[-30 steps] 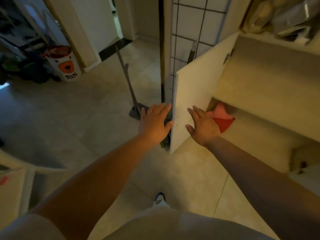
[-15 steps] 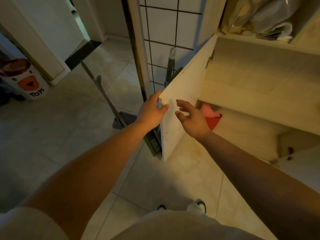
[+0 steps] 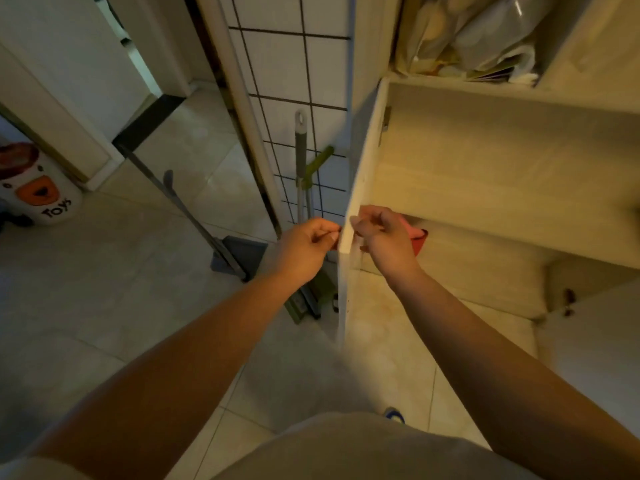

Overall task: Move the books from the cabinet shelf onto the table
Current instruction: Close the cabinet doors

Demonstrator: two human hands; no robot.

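One legible marking is present: the word "Toys" in black lettering on a white cylindrical bin [image 3: 33, 188] with an orange bear-face emblem and a reddish rim, standing on the tiled floor [image 3: 104, 289] at far left. No other writing can be read.

Two hands are in view, one on each side of the open pale wooden cabinet door [image 3: 356, 209], which is seen nearly edge-on. The left hand [image 3: 306, 247] sits on the outer side of the door, fingers curled inward with the fingertips at the door's front edge. The right hand [image 3: 384, 237] sits on the inner side, fingers likewise curled at the same edge. Whether either hand truly clamps the panel cannot be told.

Just behind the right hand, on the lower cabinet shelf [image 3: 485, 261], lies one pink-and-red flat item [image 3: 419, 237], largely hidden by the hand; it may be a book, but this cannot be confirmed, nor can a count be made. The table is out of frame.

On the upper shelf sit clear plastic bags [image 3: 485, 32] of indistinct contents, number uncertain.

Against the white tiled wall [image 3: 294, 64] left of the door stand one grey-handled broom [image 3: 300, 161] with a green clip and one grey long-handled dustpan [image 3: 239, 252]. One blue-edged shoe [image 3: 394, 414] shows below.
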